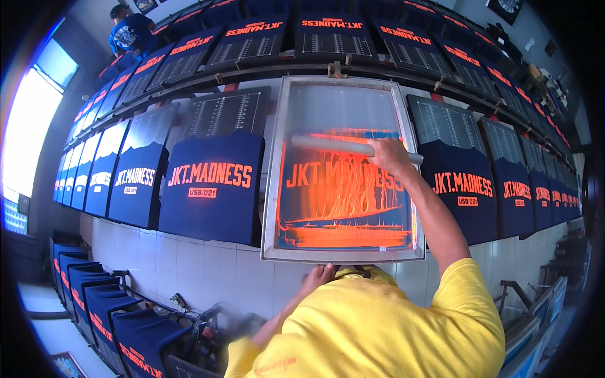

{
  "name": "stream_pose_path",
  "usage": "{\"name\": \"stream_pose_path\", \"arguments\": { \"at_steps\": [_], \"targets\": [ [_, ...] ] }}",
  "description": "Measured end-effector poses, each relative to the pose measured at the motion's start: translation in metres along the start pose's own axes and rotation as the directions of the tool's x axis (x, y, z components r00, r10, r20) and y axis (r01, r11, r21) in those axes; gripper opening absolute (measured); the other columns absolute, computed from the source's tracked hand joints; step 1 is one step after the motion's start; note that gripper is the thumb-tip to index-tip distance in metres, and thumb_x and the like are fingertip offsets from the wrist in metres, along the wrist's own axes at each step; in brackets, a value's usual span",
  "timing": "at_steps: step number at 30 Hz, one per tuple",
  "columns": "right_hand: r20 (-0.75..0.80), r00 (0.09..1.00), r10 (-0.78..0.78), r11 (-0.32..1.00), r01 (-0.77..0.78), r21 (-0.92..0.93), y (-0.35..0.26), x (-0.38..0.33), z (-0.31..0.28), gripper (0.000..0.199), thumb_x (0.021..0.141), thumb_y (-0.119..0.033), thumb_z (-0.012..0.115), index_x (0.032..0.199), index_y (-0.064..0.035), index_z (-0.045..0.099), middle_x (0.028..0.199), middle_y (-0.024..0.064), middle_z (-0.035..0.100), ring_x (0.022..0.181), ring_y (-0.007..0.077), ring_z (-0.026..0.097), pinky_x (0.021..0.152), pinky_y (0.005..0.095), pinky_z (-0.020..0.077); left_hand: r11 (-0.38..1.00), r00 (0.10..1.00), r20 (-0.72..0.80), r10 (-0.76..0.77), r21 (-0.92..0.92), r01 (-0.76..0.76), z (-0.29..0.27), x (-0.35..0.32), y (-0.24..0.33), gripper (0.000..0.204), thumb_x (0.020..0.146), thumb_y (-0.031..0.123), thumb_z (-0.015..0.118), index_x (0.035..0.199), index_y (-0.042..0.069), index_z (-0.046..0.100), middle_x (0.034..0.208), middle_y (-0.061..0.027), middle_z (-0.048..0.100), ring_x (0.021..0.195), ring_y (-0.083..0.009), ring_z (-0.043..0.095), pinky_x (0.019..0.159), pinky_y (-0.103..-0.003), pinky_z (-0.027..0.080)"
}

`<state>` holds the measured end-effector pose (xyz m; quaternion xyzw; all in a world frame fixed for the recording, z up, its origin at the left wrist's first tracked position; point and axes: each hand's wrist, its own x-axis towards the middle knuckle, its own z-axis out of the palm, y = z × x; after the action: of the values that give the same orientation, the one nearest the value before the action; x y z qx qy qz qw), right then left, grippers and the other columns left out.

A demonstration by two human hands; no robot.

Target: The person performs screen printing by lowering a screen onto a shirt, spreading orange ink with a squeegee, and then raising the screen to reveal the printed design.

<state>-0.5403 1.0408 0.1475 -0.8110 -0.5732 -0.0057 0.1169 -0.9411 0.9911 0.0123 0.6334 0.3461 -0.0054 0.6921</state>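
A screen printing frame with a pale metal rim lies in front of me over a dark blue shirt. Wet orange ink streaks its mesh, and block lettering shows through. My right hand is closed round the right part of a long pale squeegee, which lies across the upper part of the inked area, slightly blurred. Just below the frame's near edge, my left hand has its fingers curled; what they hold, if anything, is hidden.
Dark blue shirts with orange prints, such as the left one and the right one, lie on boards in long rows. A rail runs behind the frame. Another person stands far left. More shirts and cables sit lower left.
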Motion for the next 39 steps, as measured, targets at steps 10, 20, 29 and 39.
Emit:
{"name": "stream_pose_path", "arguments": {
  "at_steps": [10, 20, 29, 39],
  "targets": [
    [0.159, 0.987, 0.006, 0.999, -0.012, 0.035, -0.064, -0.095, -0.018, 0.023, 0.073, -0.022, 0.076, 0.089, -0.0080, 0.066, 0.082, 0.0104, 0.070, 0.084, 0.0310, 0.069, 0.074, 0.0455, 0.0547, 0.991, 0.996, 0.059, 0.068, -0.123, -0.061, -0.001, 0.007, -0.009, 0.048, 0.104, 0.044, 0.045, 0.079, 0.005, 0.055, 0.066, -0.0002, 0.050, 0.063, -0.0123, 0.044, 0.059, -0.032, 0.039],
    [-0.117, 0.981, -0.154, 0.980, 0.136, -0.147, -0.125, -0.226, 0.022, 0.036, 0.067, -0.019, 0.077, 0.096, -0.0080, 0.059, 0.098, 0.0044, 0.059, 0.088, 0.0244, 0.056, 0.073, 0.0369, 0.0475, 0.923, 0.991, 0.135, 0.024, -0.383, 0.030, -0.005, 0.015, -0.004, 0.039, 0.103, 0.038, 0.052, 0.084, 0.004, 0.054, 0.070, 0.0007, 0.049, 0.063, -0.0099, 0.043, 0.057, -0.028, 0.038],
    [-0.070, 0.994, -0.084, 0.996, 0.085, 0.011, -0.131, -0.249, 0.038, 0.063, 0.063, -0.034, 0.086, 0.111, -0.0054, 0.057, 0.113, 0.0087, 0.054, 0.103, 0.0260, 0.052, 0.082, 0.0393, 0.0452, 0.998, 0.984, 0.171, -0.055, -0.033, 0.062, -0.016, 0.003, 0.035, 0.026, 0.101, 0.027, 0.055, 0.099, 0.002, 0.062, 0.075, -0.0005, 0.054, 0.067, -0.0103, 0.047, 0.060, -0.028, 0.040],
    [-0.425, 0.845, 0.326, 0.937, -0.229, 0.264, -0.054, -0.249, 0.015, 0.031, 0.088, -0.016, 0.065, 0.115, -0.0014, 0.059, 0.114, 0.0157, 0.060, 0.105, 0.0348, 0.058, 0.090, 0.0447, 0.0474, 0.970, 0.941, 0.309, -0.137, 0.236, 0.064, -0.089, -0.041, 0.092, 0.029, 0.102, 0.023, 0.051, 0.112, -0.002, 0.064, 0.069, -0.0053, 0.061, 0.059, -0.0090, 0.056, 0.053, -0.026, 0.045]
  ]
}}
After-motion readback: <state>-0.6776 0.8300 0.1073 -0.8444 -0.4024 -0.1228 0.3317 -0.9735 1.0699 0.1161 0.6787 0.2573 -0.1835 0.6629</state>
